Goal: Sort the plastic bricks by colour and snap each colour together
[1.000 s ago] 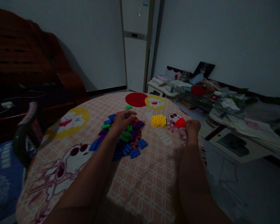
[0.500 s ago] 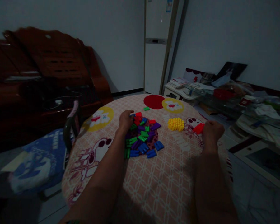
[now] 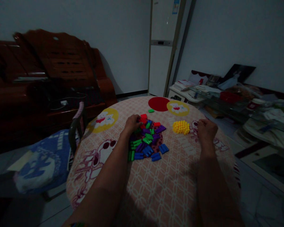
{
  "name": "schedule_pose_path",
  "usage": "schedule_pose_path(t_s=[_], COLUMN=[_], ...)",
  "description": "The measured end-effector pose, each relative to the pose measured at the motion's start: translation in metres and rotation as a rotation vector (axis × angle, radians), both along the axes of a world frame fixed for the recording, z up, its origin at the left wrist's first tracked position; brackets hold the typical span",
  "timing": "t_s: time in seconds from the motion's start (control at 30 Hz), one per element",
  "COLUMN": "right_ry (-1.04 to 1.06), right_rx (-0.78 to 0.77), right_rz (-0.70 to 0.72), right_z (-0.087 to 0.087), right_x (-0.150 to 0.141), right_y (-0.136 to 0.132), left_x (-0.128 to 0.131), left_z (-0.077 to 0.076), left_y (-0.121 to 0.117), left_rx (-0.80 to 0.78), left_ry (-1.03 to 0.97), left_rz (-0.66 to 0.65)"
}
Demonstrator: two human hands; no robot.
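A heap of small plastic pieces [image 3: 148, 142] in blue, green, purple and red lies mid-table on the patterned cloth [image 3: 156, 189]. My left hand [image 3: 132, 123] rests at the heap's far left edge. Its fingers are curled against the red pieces [image 3: 143, 118], and I cannot see what they pinch. A tight cluster of yellow pieces [image 3: 181, 127] sits to the right of the heap. Just right of it is my right hand [image 3: 207, 130], closed in a loose fist on the cloth, its contents hidden. One green piece [image 3: 151, 110] lies alone farther back.
A chair with a blue cushion [image 3: 38, 160] stands at the table's left. Behind it is a dark wooden sofa [image 3: 49, 78]. A tall white unit [image 3: 162, 47] stands against the far wall. A low cluttered table [image 3: 227, 97] is at the right. The room is dim.
The view has swung left. My right hand has slid left over the spot where a red cluster lay, and that cluster no longer shows. My left hand has stayed at the heap's far edge.
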State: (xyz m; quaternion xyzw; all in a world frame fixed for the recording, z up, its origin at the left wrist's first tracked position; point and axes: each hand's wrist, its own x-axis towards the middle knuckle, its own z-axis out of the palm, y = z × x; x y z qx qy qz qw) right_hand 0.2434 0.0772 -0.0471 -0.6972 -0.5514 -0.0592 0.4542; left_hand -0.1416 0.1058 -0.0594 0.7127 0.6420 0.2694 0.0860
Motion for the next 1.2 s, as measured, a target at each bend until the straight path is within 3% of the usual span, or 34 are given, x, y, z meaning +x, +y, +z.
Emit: schedule_pose_path(t_s=[0.13,0.27,0.33,0.47,0.6,0.83,1.03,1.2], right_ry=[0.118,0.345,0.443,0.604,0.695,0.72,0.821,0.84], right_rx=[-0.027,-0.091,-0.17,-0.318,-0.422,-0.499,-0.298,-0.099], right_rz=[0.098,0.351,0.48,0.739,0.866,0.864,0.759,0.545], right_z=[0.006,0.015,0.021,0.03,0.028,0.03,0.032,0.034], right_x=[-0.03,-0.063,-0.082,-0.118,-0.133,-0.11,-0.084,-0.052], right_y=[-0.001,-0.008,-0.015,-0.027,-0.03,-0.025,-0.018,-0.015], left_x=[0.003,0.017,0.029,0.056,0.075,0.065,0.062,0.065], left_z=[0.009,0.026,0.036,0.046,0.047,0.053,0.053,0.052], left_y=[-0.002,-0.011,-0.018,-0.029,-0.034,-0.033,-0.031,-0.034], left_rx=[0.009,-0.067,-0.125,-0.209,-0.214,-0.045,-0.039,-0.073], left_ry=[-0.319,-0.801,-0.947,-1.039,-1.031,-1.146,-1.118,-1.112], left_rz=[-0.058,-0.206,-0.278,-0.377,-0.441,-0.301,-0.247,-0.272])
